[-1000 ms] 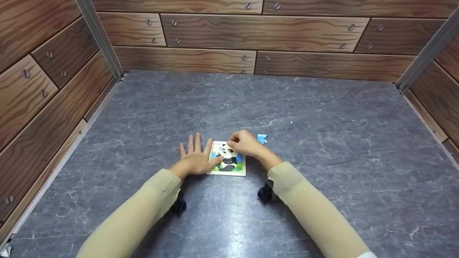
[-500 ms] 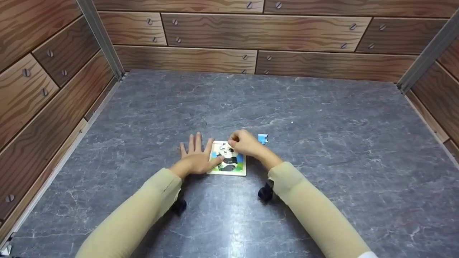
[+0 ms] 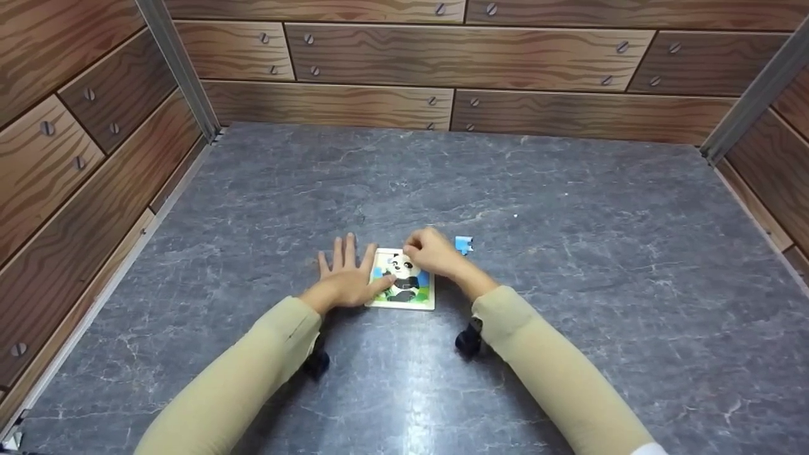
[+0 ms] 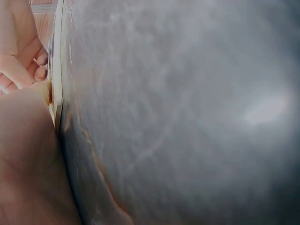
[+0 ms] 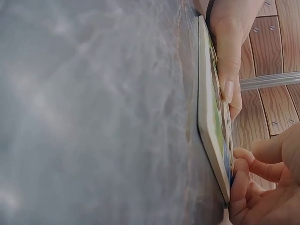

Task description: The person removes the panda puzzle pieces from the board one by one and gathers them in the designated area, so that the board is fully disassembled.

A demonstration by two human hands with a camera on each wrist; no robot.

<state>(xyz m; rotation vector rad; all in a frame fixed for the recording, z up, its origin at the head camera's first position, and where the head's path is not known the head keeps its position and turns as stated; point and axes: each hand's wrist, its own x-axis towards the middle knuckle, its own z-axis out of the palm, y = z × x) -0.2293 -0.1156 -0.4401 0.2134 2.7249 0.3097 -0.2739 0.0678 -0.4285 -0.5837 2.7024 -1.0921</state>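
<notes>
A small square panda jigsaw puzzle (image 3: 404,294) lies in a pale wooden frame (image 3: 404,308) on the table. My left hand (image 3: 344,285) rests at its left side with fingers spread, the thumb lying over the picture. At the upper right corner, my right hand (image 3: 435,254) has curled fingers. Seen from the right wrist, the curled fingers (image 5: 241,180) touch the puzzle surface (image 5: 220,112); whether a piece is between them is hidden. A loose blue puzzle piece (image 3: 464,244) lies on the table just beyond the right hand.
The dark grey marbled table (image 3: 600,265) spreads around the puzzle. Wood-patterned walls (image 3: 468,57) stand at the back and both sides, with metal posts (image 3: 180,69) in the corners. A tiny white speck (image 3: 515,215) lies on the table to the right.
Both hands and the puzzle stay nearly in place. Only a very slight shift of the right fingers at the upper corner shows.
</notes>
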